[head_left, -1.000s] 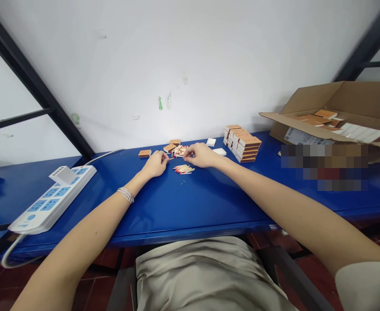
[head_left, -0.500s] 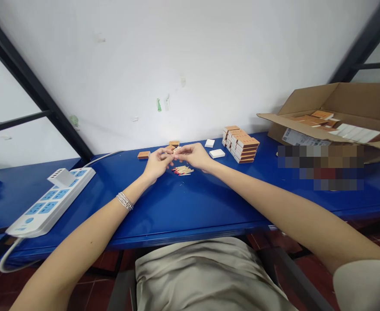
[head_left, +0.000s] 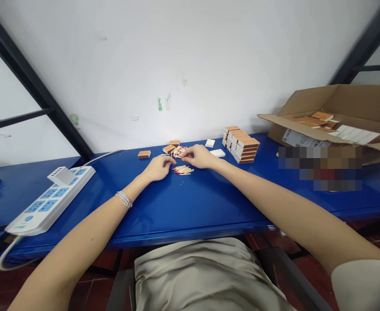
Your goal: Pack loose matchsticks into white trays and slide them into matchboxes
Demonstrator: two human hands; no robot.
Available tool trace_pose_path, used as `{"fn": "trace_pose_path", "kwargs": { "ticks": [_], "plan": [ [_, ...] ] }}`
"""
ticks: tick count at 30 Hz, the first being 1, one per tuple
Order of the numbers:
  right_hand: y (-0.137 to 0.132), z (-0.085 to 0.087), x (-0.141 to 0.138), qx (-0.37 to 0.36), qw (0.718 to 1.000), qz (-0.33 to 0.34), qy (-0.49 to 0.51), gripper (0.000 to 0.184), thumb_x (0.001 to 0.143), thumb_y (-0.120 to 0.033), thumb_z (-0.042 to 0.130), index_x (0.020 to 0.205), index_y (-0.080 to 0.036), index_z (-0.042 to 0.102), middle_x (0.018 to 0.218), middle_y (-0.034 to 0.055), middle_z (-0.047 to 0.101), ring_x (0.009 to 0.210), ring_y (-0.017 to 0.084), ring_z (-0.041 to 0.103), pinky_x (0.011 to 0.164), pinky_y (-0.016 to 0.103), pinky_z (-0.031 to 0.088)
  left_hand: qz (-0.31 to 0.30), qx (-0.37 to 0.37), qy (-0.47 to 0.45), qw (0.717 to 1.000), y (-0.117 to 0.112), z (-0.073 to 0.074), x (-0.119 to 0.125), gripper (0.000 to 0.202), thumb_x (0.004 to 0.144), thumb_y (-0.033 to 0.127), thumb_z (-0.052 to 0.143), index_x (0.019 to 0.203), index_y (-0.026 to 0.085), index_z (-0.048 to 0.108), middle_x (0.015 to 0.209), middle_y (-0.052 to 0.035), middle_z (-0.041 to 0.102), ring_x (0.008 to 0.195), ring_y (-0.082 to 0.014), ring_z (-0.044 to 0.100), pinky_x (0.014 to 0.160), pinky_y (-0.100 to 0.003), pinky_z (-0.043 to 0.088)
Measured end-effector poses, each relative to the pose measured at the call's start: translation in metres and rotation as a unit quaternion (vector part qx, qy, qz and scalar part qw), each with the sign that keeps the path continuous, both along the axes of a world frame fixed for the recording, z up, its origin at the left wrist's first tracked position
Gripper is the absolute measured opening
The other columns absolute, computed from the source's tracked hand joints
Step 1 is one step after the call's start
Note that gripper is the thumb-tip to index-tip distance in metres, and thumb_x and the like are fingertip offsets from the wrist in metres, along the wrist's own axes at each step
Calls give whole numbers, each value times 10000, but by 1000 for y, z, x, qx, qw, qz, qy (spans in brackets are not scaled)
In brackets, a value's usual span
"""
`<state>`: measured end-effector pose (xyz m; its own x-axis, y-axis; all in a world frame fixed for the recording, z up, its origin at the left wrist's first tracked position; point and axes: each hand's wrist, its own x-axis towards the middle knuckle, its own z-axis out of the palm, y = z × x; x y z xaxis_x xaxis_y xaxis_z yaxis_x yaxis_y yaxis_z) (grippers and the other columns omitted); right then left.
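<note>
My left hand [head_left: 158,167] rests on the blue table [head_left: 190,203] with its fingers curled, pinching what looks like a match at its fingertips. My right hand [head_left: 199,156] lies just to the right, fingers pinched together over a scattered heap of red-tipped matches [head_left: 178,151]. A tidier bundle of matches [head_left: 182,170] lies between and just in front of both hands. Two orange matchboxes [head_left: 170,147] sit behind the heap, and another matchbox [head_left: 144,154] lies farther left. I wear a silver bracelet [head_left: 125,199] on the left wrist.
A stack of orange matchboxes [head_left: 242,144] stands to the right, with white inner trays [head_left: 217,152] beside it. An open cardboard carton [head_left: 332,116] holds more boxes at far right. A white and blue power strip [head_left: 49,199] lies at left. A white wall rises behind.
Half a second ago both hands were raised together above the table, holding matches between them. They have come back down to the table beside the match heap.
</note>
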<state>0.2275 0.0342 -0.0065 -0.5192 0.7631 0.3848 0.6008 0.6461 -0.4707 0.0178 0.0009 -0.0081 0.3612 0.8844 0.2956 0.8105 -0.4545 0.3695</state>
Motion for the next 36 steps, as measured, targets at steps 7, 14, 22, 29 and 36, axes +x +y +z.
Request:
{"fn": "trace_pose_path", "kwargs": {
  "ticks": [7, 14, 22, 29, 36],
  "plan": [
    [16, -15, -7, 36, 995, -77, -60, 214, 848, -246, 596, 965, -196, 768, 907, 63, 750, 806, 179, 652, 726, 258, 436, -43, -16, 24, 999, -5, 3, 5, 381, 808, 69, 408, 953, 178, 742, 963, -61, 683, 847, -187, 623, 847, -321, 485],
    [10, -13, -19, 63, 987, -115, -96, 242, 888, -236, 533, 985, -191, 750, 956, 89, 712, 855, 198, 638, 735, 273, 412, -41, -24, 5, 999, -4, 2, 3, 373, 782, 63, 420, 928, 182, 742, 943, -52, 687, 844, -184, 621, 805, -311, 490],
    [5, -7, -15, 86, 980, -107, -141, 198, 875, -176, 514, 888, -166, 712, 982, 117, 684, 867, 219, 624, 757, 297, 405, -10, -17, 11, 1000, -2, 1, 2, 390, 783, 51, 407, 943, 169, 743, 956, -68, 682, 806, -182, 613, 800, -319, 499],
    [15, -8, -10, 55, 980, -129, -141, 185, 892, -200, 526, 897, -156, 706, 1033, 142, 698, 938, 253, 641, 792, 314, 421, 20, -8, 4, 1000, 0, 1, 0, 408, 716, 6, 427, 924, 163, 741, 960, -67, 670, 819, -181, 613, 871, -321, 496],
    [13, -1, 3, 16, 989, -102, -102, 177, 873, -182, 552, 901, -158, 725, 976, 105, 737, 916, 229, 657, 785, 285, 431, 40, -15, -10, 999, 0, 2, 0, 401, 701, 1, 433, 906, 154, 741, 954, -73, 677, 808, -189, 614, 866, -329, 503]
  ]
}}
